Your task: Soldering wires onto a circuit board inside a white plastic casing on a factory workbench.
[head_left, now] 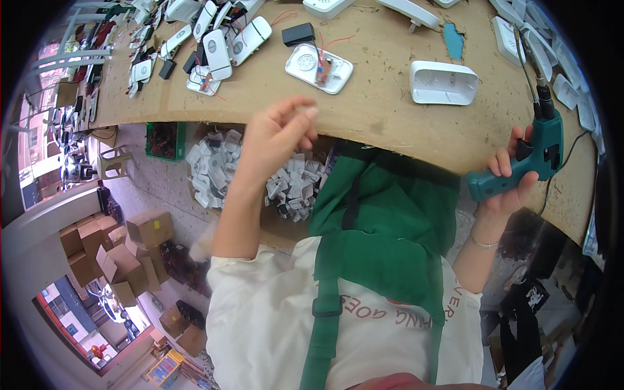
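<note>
- Teal pistol-shaped tool (549, 140): well R of the wired white casing (302, 63), R hand (504, 201) wrapped round its handle. Tip poss. hot; swung L carelessly, it could mark the casing or the open white shell (443, 97) btwn the two.
- L hand (279, 133): just on the person's side of the casing, grip loosely curled, nothing seen in it. Fingers might get hurt if the tool came across fast.
- Casing lies unheld on the table (383, 117), so a nudge could make it skid.
- Red wires (338, 41) behind casing look thin; a finger snag might pull a joint loose, esp. w/ the black box (298, 34) dragging nr them.
- Black cord (572, 151), far R of casing: could catch & jerk the aim.
</note>
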Motion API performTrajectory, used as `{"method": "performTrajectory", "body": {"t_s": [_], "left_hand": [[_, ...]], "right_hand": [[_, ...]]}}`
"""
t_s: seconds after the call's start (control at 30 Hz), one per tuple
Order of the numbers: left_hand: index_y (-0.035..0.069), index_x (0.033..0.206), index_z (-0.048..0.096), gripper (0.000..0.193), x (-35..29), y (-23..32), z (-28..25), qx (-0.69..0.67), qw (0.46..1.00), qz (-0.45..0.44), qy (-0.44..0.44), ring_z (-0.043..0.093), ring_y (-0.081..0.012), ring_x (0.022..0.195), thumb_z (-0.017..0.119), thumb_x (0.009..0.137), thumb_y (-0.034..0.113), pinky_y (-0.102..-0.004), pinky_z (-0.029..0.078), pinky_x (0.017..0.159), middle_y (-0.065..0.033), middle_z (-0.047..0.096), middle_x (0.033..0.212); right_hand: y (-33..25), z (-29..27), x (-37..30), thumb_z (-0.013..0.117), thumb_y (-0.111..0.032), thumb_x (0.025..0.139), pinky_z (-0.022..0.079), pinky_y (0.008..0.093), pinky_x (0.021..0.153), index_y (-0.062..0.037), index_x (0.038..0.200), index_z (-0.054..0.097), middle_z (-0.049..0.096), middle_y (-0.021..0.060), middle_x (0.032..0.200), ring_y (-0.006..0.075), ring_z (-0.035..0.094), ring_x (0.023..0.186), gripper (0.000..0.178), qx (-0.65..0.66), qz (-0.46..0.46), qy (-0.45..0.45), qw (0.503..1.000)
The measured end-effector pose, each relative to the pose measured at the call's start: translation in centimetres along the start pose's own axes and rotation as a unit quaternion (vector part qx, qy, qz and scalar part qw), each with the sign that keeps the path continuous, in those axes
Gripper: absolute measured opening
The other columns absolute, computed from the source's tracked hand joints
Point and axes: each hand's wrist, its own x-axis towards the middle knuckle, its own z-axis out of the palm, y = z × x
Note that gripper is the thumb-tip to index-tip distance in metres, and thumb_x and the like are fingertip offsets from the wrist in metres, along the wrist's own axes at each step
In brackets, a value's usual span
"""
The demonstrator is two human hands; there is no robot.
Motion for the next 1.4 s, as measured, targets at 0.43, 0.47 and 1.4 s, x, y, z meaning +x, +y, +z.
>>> {"method": "performTrajectory", "body": {"t_s": [0.43,0.47,1.4], "left_hand": [[0.005,0.096,0.071,0.029,9.7,0.8,-0.4,0.425,0.808,0.367,0.179,0.06,-0.0222,0.077,0.068,0.084,0.032,-0.0331,0.049,0.069,-0.0101,0.061,0.089],[0.006,0.096,0.072,0.035,9.9,0.9,-0.3,0.48,0.776,0.361,0.19,0.061,-0.0252,0.079,0.068,0.082,0.038,-0.0358,0.049,0.07,-0.0114,0.061,0.09],[0.006,0.092,0.067,0.022,6.9,-1.7,4.2,0.362,0.698,0.609,0.107,0.062,-0.0256,0.072,0.072,0.071,0.003,-0.0332,0.051,0.063,-0.0074,0.065,0.086]], "right_hand": [[0.2,0.3,-0.5,0.075,-0.028,0.083,0.043,0.0243,0.069,-0.0064,0.147,0.027,0.042,0.0117,0.143,0.0094,0.048,0.074,0.083,-0.023,0.0,0.012,1.0],[0.2,0.3,-0.5,0.075,-0.028,0.083,0.043,0.0242,0.069,-0.0065,0.147,0.027,0.042,0.0117,0.143,0.0093,0.048,0.074,0.083,-0.026,-0.001,0.014,1.0],[0.5,2.0,0.0,0.069,-0.031,0.088,0.05,0.0288,0.085,-0.0077,0.148,0.026,0.014,0.0255,0.154,0.0208,0.057,0.11,0.078,-0.066,0.033,-0.013,0.997]]}}
